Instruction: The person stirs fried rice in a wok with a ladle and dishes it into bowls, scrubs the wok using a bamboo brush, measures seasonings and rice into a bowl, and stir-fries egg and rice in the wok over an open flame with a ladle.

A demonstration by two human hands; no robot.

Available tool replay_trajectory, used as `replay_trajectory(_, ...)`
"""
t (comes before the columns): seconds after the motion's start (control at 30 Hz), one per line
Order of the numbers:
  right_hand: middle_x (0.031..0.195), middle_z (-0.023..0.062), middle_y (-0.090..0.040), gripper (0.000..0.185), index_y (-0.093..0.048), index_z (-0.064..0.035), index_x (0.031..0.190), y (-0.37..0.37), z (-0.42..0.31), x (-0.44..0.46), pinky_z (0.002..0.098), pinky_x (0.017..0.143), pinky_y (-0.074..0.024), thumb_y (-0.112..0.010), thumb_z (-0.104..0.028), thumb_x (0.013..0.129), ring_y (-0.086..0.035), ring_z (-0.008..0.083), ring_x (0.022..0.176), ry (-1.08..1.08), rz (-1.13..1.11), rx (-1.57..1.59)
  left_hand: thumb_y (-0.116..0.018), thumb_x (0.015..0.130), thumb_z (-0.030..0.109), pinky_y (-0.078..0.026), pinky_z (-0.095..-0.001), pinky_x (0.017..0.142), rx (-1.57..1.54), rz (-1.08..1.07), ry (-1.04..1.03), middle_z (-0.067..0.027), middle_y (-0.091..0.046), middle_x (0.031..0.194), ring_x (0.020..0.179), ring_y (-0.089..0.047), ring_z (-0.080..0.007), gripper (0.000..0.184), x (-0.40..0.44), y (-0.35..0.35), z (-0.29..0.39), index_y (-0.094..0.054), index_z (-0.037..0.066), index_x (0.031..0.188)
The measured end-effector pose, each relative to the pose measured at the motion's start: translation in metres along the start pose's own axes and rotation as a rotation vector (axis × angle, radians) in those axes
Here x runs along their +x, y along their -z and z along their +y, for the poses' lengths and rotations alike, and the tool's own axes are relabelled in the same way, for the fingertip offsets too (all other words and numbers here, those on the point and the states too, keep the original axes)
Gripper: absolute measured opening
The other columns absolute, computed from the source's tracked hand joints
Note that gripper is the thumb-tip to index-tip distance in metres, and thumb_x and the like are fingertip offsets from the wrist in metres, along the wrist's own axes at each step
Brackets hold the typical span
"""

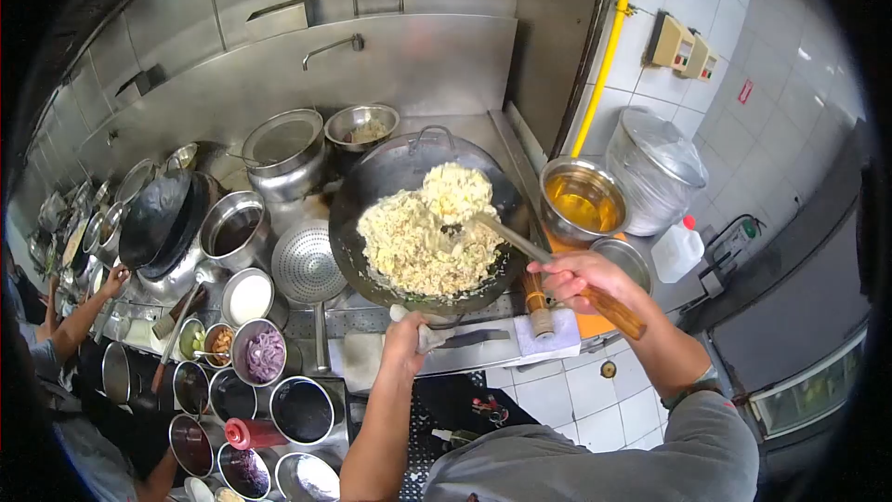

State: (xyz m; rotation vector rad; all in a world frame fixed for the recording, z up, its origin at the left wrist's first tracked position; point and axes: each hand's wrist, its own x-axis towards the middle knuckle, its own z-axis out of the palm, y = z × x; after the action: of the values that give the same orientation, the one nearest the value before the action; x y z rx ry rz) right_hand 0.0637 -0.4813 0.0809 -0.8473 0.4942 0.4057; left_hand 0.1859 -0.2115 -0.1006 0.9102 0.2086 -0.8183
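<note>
A big dark wok (pixel 358 214) sits on the stove, filled with a pale yellow fried rice and egg mixture (pixel 427 246). My right hand (pixel 581 281) is closed around a long wok tool with a wooden handle (pixel 618 313). Its metal shaft reaches into the food, where the head is buried, so I cannot tell if it is a spatula or a ladle. At the wok's near edge, my left hand (pixel 402 339) grips a whitish cloth (pixel 429 338) against the wok's handle. A cleaver-like blade (pixel 478 338) lies just right of that hand.
A perforated strainer (pixel 307 260) stands left of the wok, near bowls of chopped purple onion (pixel 262 356) and white powder (pixel 249 297). To the right are a bowl of yellow oil (pixel 583 203) and a plastic-wrapped pot (pixel 655 163). A co-worker's hand (pixel 115 281) is at far left.
</note>
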Motion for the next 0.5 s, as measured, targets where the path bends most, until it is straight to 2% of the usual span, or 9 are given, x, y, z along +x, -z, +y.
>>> replay_trajectory(0.03,0.061,-0.0043,-0.036,0.026,-0.048,-0.0010,0.118,-0.003,0.001,-0.005,0.0208,0.036,-0.0286,-0.049,-0.011,0.093,-0.037,0.0040,0.045,0.000,-0.002,0.002,-0.046,0.080,0.006,-0.053,-0.0475,0.074,-0.001,0.013,-0.002,-0.0201,-0.060,0.101,0.087,-0.062,-0.0365,0.028,0.000,-0.001,0.001,-0.049,-0.007,0.105)
replay_trajectory(0.1,0.058,-0.0050,-0.036,0.033,-0.044,-0.0044,0.121,-0.006,0.018,-0.010,0.0219,0.036,-0.0313,-0.052,-0.014,0.090,-0.036,0.0048,0.043,0.180,0.122,-0.448,-0.046,0.079,0.005,-0.053,-0.0481,0.076,-0.035,0.024,-0.036,-0.0207,-0.059,0.100,0.087,-0.061,-0.0367,0.028,-0.004,-0.008,0.000,-0.049,-0.008,0.104)
replay_trajectory(0.17,0.058,-0.0048,-0.036,0.030,-0.045,-0.0047,0.118,-0.002,0.040,0.015,0.0238,0.036,-0.0333,-0.052,-0.014,0.091,-0.036,0.0064,0.044,0.181,0.279,-0.614,-0.045,0.079,0.004,-0.053,-0.0487,0.078,-0.087,0.031,-0.071,-0.0214,-0.059,0.099,0.088,-0.061,-0.0369,0.028,-0.004,-0.011,-0.003,-0.049,-0.008,0.104)
replay_trajectory(0.27,0.063,-0.0052,-0.038,0.026,-0.046,-0.0035,0.116,0.009,0.002,0.021,0.0198,0.038,-0.0299,-0.051,-0.015,0.093,-0.036,0.0035,0.047,-0.017,0.087,-0.170,-0.044,0.079,0.002,-0.053,-0.0499,0.082,-0.066,0.009,-0.024,-0.0220,-0.058,0.100,0.090,-0.060,-0.0366,0.028,-0.005,-0.005,-0.012,-0.048,-0.008,0.105)
replay_trajectory(0.3,0.063,-0.0052,-0.038,0.026,-0.046,-0.0035,0.116,0.013,-0.002,0.020,0.0198,0.038,-0.0299,-0.051,-0.015,0.093,-0.036,0.0035,0.047,-0.022,0.089,-0.163,-0.044,0.080,0.002,-0.053,-0.0500,0.082,-0.070,0.014,-0.027,-0.0230,-0.058,0.102,0.091,-0.060,-0.0367,0.029,-0.005,-0.003,-0.016,-0.048,-0.009,0.106)
replay_trajectory(0.4,0.063,-0.0061,-0.036,0.028,-0.046,-0.0017,0.118,0.022,-0.021,0.007,0.0181,0.036,-0.0301,-0.050,-0.015,0.094,-0.037,0.0023,0.047,-0.227,-0.056,0.192,-0.044,0.080,0.004,-0.053,-0.0482,0.081,-0.080,0.014,-0.027,-0.0242,-0.058,0.105,0.094,-0.061,-0.0362,0.032,0.008,-0.002,-0.016,-0.048,-0.009,0.109)
replay_trajectory(0.43,0.063,-0.0061,-0.036,0.028,-0.046,-0.0017,0.118,0.021,-0.027,-0.001,0.0181,0.036,-0.0301,-0.050,-0.015,0.094,-0.037,0.0023,0.047,-0.259,-0.071,0.176,-0.044,0.081,0.004,-0.054,-0.0462,0.079,-0.079,0.020,-0.018,-0.0243,-0.058,0.107,0.096,-0.061,-0.0356,0.033,0.010,-0.002,-0.013,-0.048,-0.009,0.110)
replay_trajectory(0.47,0.063,-0.0057,-0.037,0.029,-0.046,-0.0012,0.119,0.018,-0.034,-0.008,0.0196,0.035,-0.0304,-0.050,-0.015,0.094,-0.037,0.0030,0.046,-0.199,-0.038,-0.002,-0.051,0.083,0.009,-0.054,-0.0454,0.065,-0.183,0.038,0.005,-0.0107,-0.056,0.080,0.071,-0.060,-0.0254,0.015,-0.001,-0.023,0.008,-0.053,0.000,0.094)
replay_trajectory(0.5,0.062,-0.0054,-0.037,0.030,-0.046,-0.0006,0.120,0.014,-0.048,-0.010,0.0210,0.034,-0.0307,-0.050,-0.015,0.094,-0.037,0.0038,0.044,-0.136,-0.035,-0.201,-0.052,0.083,0.011,-0.054,-0.0453,0.063,-0.191,0.150,0.005,-0.0094,-0.054,0.081,0.070,-0.059,-0.0257,0.014,-0.010,-0.044,0.031,-0.051,0.003,0.095)
